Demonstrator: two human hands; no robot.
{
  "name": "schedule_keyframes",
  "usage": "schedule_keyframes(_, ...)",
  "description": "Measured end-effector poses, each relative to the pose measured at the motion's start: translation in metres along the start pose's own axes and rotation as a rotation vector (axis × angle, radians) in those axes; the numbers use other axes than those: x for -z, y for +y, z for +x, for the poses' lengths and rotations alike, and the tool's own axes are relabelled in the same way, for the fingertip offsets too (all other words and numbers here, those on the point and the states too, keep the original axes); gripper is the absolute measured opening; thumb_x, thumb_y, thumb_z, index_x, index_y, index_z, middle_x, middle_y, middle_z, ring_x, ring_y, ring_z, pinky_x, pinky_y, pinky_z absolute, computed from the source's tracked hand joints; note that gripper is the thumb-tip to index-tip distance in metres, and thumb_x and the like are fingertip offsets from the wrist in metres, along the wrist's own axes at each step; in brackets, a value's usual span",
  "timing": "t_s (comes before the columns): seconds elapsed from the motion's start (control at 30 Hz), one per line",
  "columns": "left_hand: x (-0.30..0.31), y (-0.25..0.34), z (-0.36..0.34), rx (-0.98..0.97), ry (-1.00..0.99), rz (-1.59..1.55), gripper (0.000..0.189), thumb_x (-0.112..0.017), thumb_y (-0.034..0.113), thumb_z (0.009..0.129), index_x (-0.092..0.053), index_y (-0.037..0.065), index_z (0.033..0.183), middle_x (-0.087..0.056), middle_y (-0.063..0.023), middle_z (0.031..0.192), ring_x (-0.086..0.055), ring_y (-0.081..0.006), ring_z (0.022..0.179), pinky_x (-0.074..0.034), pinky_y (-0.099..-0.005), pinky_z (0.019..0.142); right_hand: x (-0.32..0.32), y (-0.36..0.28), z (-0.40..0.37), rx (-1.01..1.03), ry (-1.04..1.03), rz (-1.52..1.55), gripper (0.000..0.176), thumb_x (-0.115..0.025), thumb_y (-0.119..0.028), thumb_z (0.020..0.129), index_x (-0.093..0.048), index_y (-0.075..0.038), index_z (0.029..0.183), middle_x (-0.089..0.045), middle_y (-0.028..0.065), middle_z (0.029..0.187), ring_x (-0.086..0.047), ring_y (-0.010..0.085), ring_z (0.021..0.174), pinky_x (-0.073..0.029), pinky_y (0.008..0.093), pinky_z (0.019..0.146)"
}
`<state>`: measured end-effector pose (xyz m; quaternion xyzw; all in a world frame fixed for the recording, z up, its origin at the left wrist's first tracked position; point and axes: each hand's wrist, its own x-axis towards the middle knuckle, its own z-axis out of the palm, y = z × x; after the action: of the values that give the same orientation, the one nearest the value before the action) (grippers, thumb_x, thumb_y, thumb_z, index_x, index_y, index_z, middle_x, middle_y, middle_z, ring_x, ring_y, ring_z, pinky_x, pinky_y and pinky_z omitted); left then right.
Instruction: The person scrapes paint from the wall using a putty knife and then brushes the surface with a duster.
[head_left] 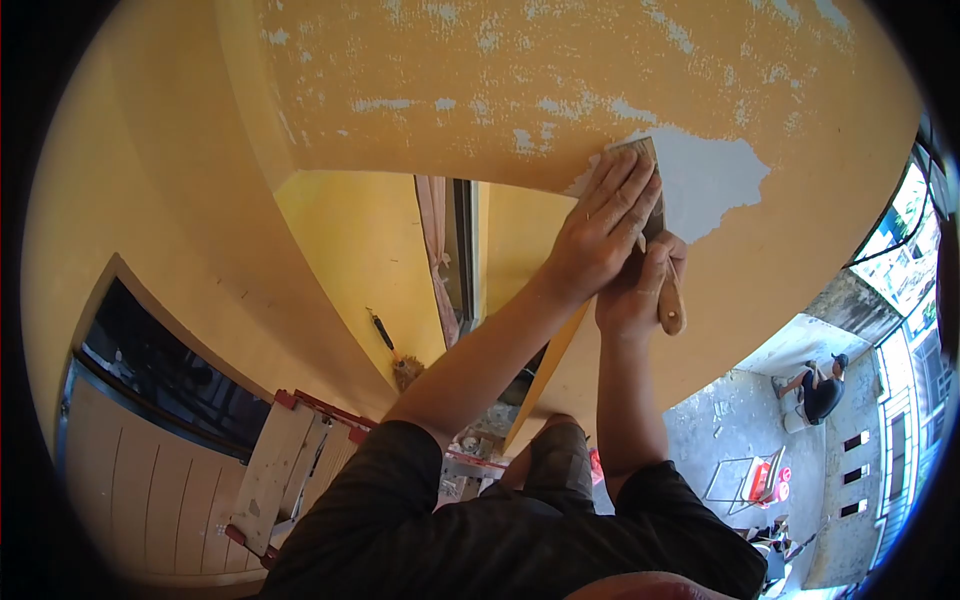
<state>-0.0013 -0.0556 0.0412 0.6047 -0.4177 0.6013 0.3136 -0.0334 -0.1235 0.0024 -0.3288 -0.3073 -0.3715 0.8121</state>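
Mostly hidden scraper; wooden handle

Below you to the right, the grey concrete floor carries a red stool beside a wire frame, with another person crouching on it farther off.

Strong daylight from the open yard at lower right; window there blown to white. Yellow wall evenly lit, matte. Soft shadow (faint, diffuse-edged) under the left hand and scraper. Heavy fisheye bend toward the rim, black corners. Centre sharp; dark shirt underexposed, its folds barely readable.
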Motion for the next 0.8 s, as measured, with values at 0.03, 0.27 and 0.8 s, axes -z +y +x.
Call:
schedule_keyframes(0.03, 0.000, -0.002, 0.002, -0.016, 0.004, -0.002, 0.037, -0.056, 0.009, 0.084, -0.058, -0.006, 0.117, -0.051, -0.0216, 0.129, -0.045, -0.0376, 0.126, -0.036, -0.0521, 0.105, -0.004, 0.000, 0.002, 0.018, -0.018, -0.001, 0.015, -0.054, -0.019, 0.094, -0.045, -0.008, 0.099, -0.055, 0.0150, 0.113, -0.051, 0.0219, 0.110, -0.041, 0.0373, 0.098)
schedule_keyframes(0.27, -0.005, -0.006, 0.002, -0.027, 0.018, 0.058, 0.037, -0.057, 0.009, 0.083, -0.058, -0.006, 0.117, -0.052, -0.0212, 0.129, -0.045, -0.0371, 0.126, -0.035, -0.0522, 0.105, -0.008, 0.002, 0.009, 0.013, -0.009, 0.013, 0.015, -0.055, -0.020, 0.095, -0.045, -0.008, 0.097, -0.055, 0.0110, 0.107, -0.051, 0.0164, 0.102, -0.042, 0.0318, 0.091)
schedule_keyframes(0.8, 0.063, 0.046, -0.185, 0.561, -0.217, 0.008, 0.040, -0.055, 0.007, 0.086, -0.052, -0.005, 0.124, -0.049, -0.0226, 0.132, -0.045, -0.0383, 0.126, -0.038, -0.0443, 0.104, 0.030, 0.023, -0.168, -0.420, -0.015, -0.405, 0.009, -0.056, -0.009, 0.093, -0.048, -0.006, 0.094, -0.055, 0.0156, 0.119, -0.049, 0.0185, 0.112, -0.037, 0.0345, 0.098)
